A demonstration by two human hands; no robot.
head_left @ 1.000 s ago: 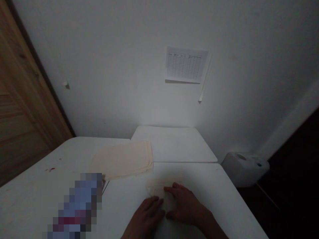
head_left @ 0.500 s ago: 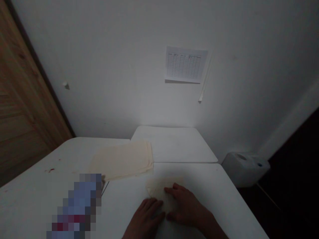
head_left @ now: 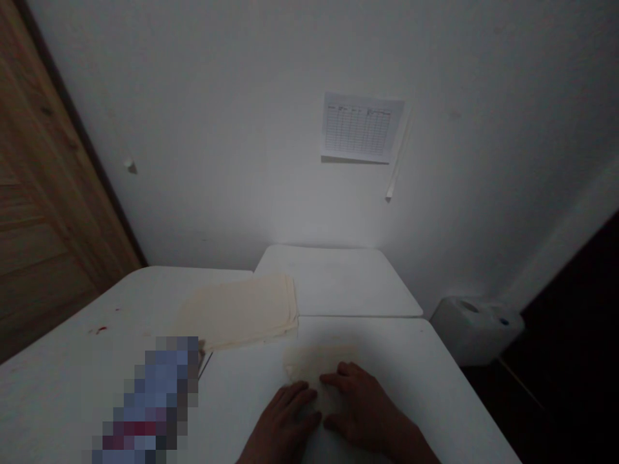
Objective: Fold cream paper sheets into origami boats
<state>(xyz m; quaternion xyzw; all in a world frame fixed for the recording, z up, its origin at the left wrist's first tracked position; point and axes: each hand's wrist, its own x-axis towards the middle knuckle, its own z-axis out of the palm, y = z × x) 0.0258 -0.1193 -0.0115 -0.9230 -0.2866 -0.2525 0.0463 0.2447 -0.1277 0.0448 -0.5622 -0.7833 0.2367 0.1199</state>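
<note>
A thin, pale cream sheet [head_left: 309,362] lies on the white table [head_left: 416,380] in front of me. Whether it is paper or cloth I cannot tell. My left hand [head_left: 285,412] rests at its near left side, fingers stretched forward and thumb pointing right. On the right part of the sheet lies my right hand [head_left: 365,403], its fingers spread and its index finger reaching left. The two thumbs almost meet. A small crease or folded corner shows at the sheet's left edge. Both hands cover its near part.
A stack of larger cream sheets [head_left: 236,309] lies behind to the left. A pixelated blue and red item [head_left: 157,386] is at the left front, beside a thin dark stick [head_left: 206,365]. A printed chart [head_left: 360,129] hangs on the wall. A whitish container [head_left: 476,328] stands beyond the right edge.
My right hand has drawn slightly nearer to me, its fingertips lower on the sheet. My left hand has barely moved, and the sheet looks the same.
</note>
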